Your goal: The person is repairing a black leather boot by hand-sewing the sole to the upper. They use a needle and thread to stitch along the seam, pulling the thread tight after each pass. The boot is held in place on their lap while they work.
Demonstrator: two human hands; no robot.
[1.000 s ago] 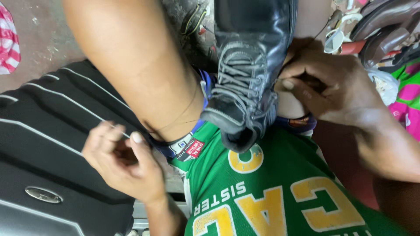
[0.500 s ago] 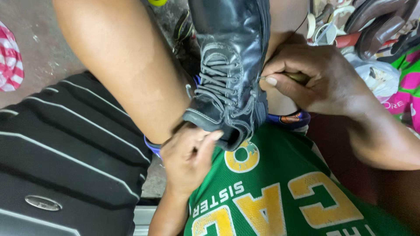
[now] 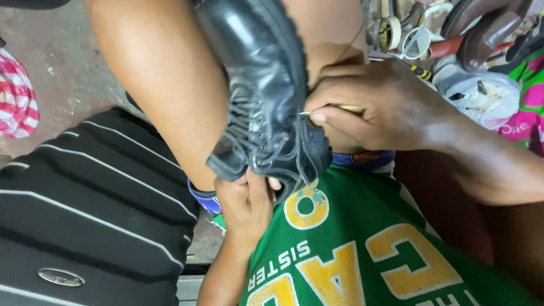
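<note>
Black leather shoe (image 3: pixel 266 96) now tilted further; left hand (image 3: pixel 246 204) clamped on heel, right hand (image 3: pixel 374 107) pinching seemingly needle (image 3: pixel 306 113).

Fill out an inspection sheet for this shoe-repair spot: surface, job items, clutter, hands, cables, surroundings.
Surface: green jersey over the lap; no bench seen.
Job's things: black lace-up shoe wedged between the knees; thin metal awl or needle at its side.
Clutter: tape rolls, plastic bag, dark footwear at upper right.
Grippers: left hand grips the shoe's lower end; right hand pinches the tool.
Cables: nothing seen.
Surroundings: concrete floor, black striped case, striped pink cloth.
</note>
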